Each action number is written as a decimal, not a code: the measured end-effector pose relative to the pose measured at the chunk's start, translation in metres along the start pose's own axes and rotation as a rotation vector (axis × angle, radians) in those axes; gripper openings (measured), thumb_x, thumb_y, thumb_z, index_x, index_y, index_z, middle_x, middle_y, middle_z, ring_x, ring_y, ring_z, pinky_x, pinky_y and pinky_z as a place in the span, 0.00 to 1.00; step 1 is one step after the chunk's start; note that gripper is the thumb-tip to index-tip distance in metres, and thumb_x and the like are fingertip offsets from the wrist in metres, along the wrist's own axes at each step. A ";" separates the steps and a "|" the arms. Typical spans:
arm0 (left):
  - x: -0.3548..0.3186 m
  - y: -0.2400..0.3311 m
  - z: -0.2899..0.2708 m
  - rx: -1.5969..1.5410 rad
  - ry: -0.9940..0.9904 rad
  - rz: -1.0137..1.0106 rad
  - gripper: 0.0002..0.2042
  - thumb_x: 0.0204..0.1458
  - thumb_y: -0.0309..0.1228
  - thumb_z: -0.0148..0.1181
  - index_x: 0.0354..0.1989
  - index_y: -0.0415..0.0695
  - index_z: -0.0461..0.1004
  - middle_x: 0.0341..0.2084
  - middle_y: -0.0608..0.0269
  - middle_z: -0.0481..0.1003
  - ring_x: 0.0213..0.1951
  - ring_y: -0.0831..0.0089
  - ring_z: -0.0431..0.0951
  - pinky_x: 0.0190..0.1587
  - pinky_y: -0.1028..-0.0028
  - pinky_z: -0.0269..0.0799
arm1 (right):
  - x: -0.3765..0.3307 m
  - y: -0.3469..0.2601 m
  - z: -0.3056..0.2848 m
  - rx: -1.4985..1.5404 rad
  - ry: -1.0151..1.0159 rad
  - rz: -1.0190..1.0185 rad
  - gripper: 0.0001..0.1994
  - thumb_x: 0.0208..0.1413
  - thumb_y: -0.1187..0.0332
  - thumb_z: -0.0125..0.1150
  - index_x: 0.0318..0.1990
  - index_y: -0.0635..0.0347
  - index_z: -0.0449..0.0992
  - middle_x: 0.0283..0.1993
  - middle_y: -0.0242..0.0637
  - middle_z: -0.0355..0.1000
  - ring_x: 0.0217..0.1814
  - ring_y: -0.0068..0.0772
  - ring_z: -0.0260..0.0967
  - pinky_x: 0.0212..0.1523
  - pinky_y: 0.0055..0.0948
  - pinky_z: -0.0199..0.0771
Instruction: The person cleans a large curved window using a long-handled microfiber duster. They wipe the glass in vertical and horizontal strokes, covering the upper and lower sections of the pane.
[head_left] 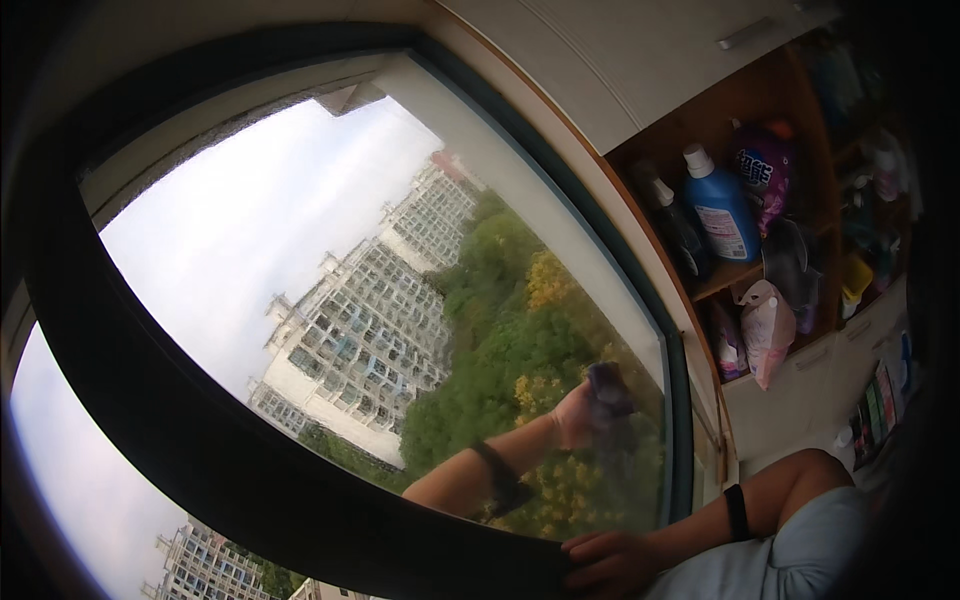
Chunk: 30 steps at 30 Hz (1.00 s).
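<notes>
Behind the glass pane (330, 240), my left hand (574, 415) is seen through it, the arm reaching round beyond the dark frame. Its fingers close on a dark purplish cloth (609, 390), held at the pane near its right edge. A hazy, smeary patch shows on the glass just below the cloth. My right hand (612, 562) grips the dark window frame (300, 490) at the bottom, its fingers bent over the edge; the fingertips are partly lost in shadow. Each forearm has a black band round it.
To the right, an open wooden shelf (715, 283) holds a blue bottle (722, 215), a dark spray bottle (680, 235), a purple bag (765, 175) and a pink pouch (768, 325). A pale cabinet door (600, 60) is above it. Trees and tall buildings stand outside.
</notes>
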<state>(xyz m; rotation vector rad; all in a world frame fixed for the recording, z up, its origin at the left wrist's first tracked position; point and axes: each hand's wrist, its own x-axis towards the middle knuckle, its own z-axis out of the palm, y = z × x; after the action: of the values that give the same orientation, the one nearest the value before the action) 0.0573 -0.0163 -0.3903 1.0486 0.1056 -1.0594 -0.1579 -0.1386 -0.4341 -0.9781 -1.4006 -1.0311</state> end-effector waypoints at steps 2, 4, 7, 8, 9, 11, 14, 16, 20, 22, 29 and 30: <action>-0.014 0.010 0.012 0.027 -0.121 0.070 0.26 0.66 0.53 0.42 0.61 0.47 0.69 0.54 0.59 0.74 0.53 0.60 0.74 0.61 0.57 0.67 | 0.001 0.000 -0.003 -0.028 -0.341 0.025 0.14 0.55 0.56 0.67 0.46 0.44 0.72 0.52 0.31 0.67 0.55 0.36 0.61 0.65 0.41 0.63; -0.047 0.064 0.047 0.151 -0.071 0.291 0.26 0.66 0.51 0.40 0.60 0.44 0.68 0.56 0.57 0.73 0.55 0.59 0.73 0.61 0.58 0.67 | 0.003 0.002 0.002 -0.002 -0.405 0.013 0.09 0.59 0.58 0.64 0.36 0.48 0.72 0.40 0.32 0.69 0.35 0.34 0.63 0.55 0.42 0.70; -0.141 0.184 0.124 0.529 -0.297 0.873 0.30 0.65 0.51 0.39 0.67 0.40 0.61 0.60 0.51 0.70 0.62 0.54 0.69 0.67 0.54 0.62 | 0.000 -0.003 0.006 0.164 -0.140 0.118 0.05 0.58 0.64 0.64 0.32 0.50 0.75 0.37 0.31 0.69 0.32 0.36 0.64 0.56 0.41 0.71; -0.179 0.216 0.159 0.759 -0.390 0.973 0.31 0.65 0.52 0.38 0.66 0.38 0.61 0.60 0.46 0.68 0.63 0.48 0.67 0.68 0.48 0.59 | -0.001 -0.002 0.008 0.192 -0.115 0.116 0.04 0.57 0.65 0.64 0.32 0.51 0.77 0.37 0.31 0.69 0.32 0.36 0.64 0.58 0.41 0.71; -0.197 0.228 0.176 0.821 -0.278 1.198 0.31 0.64 0.52 0.39 0.64 0.37 0.63 0.58 0.45 0.69 0.63 0.46 0.66 0.67 0.45 0.58 | -0.002 -0.005 0.009 0.268 -0.153 0.281 0.04 0.57 0.65 0.64 0.33 0.52 0.78 0.42 0.32 0.72 0.37 0.37 0.66 0.60 0.43 0.70; -0.208 0.249 0.194 0.739 -0.249 1.271 0.30 0.63 0.52 0.41 0.61 0.36 0.66 0.56 0.45 0.71 0.62 0.44 0.67 0.66 0.42 0.58 | -0.003 -0.005 0.012 0.148 -0.097 0.139 0.11 0.58 0.63 0.63 0.47 0.49 0.77 0.55 0.37 0.68 0.58 0.44 0.56 0.66 0.49 0.66; -0.143 0.235 0.166 0.826 -0.807 0.830 0.26 0.62 0.50 0.48 0.55 0.38 0.71 0.53 0.49 0.72 0.58 0.49 0.69 0.64 0.46 0.59 | -0.002 -0.003 0.014 0.113 -0.009 0.083 0.05 0.57 0.63 0.64 0.39 0.45 0.77 0.60 0.38 0.66 0.68 0.48 0.53 0.66 0.50 0.70; -0.073 0.192 0.102 0.522 -0.460 0.911 0.25 0.62 0.49 0.49 0.57 0.40 0.70 0.55 0.52 0.72 0.60 0.52 0.68 0.65 0.51 0.61 | 0.000 0.002 0.014 0.106 0.026 0.083 0.04 0.57 0.63 0.65 0.37 0.46 0.76 0.60 0.38 0.66 0.67 0.49 0.54 0.65 0.51 0.71; 0.042 0.009 -0.018 0.114 -0.126 0.546 0.23 0.63 0.52 0.46 0.57 0.48 0.69 0.49 0.59 0.74 0.51 0.54 0.74 0.56 0.52 0.71 | 0.003 0.006 0.015 0.096 0.131 0.016 0.04 0.54 0.67 0.66 0.35 0.48 0.77 0.63 0.38 0.65 0.67 0.49 0.55 0.66 0.51 0.70; 0.059 -0.077 -0.052 0.016 -0.097 0.210 0.22 0.62 0.54 0.50 0.51 0.49 0.72 0.40 0.63 0.75 0.44 0.57 0.76 0.49 0.57 0.72 | 0.003 0.008 0.017 0.070 0.140 0.008 0.03 0.53 0.68 0.67 0.34 0.48 0.77 0.64 0.36 0.64 0.68 0.49 0.54 0.64 0.49 0.71; -0.008 -0.174 -0.045 -0.127 0.209 0.011 0.22 0.66 0.45 0.45 0.60 0.44 0.70 0.52 0.57 0.75 0.53 0.58 0.74 0.58 0.58 0.69 | -0.003 0.012 0.026 0.056 0.194 -0.033 0.04 0.53 0.64 0.67 0.34 0.43 0.77 0.66 0.36 0.64 0.68 0.51 0.56 0.62 0.42 0.72; -0.025 -0.159 -0.033 -0.096 0.180 0.140 0.23 0.65 0.41 0.45 0.64 0.41 0.66 0.58 0.54 0.72 0.57 0.57 0.72 0.61 0.56 0.67 | -0.004 0.011 0.026 0.053 0.196 -0.037 0.04 0.52 0.64 0.67 0.34 0.43 0.77 0.66 0.36 0.64 0.68 0.51 0.56 0.62 0.42 0.72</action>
<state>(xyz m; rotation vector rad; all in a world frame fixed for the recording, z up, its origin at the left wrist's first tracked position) -0.0625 0.0120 -0.4994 1.0472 0.2235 -0.8245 -0.1540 -0.1103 -0.4380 -0.7926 -1.2814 -1.0815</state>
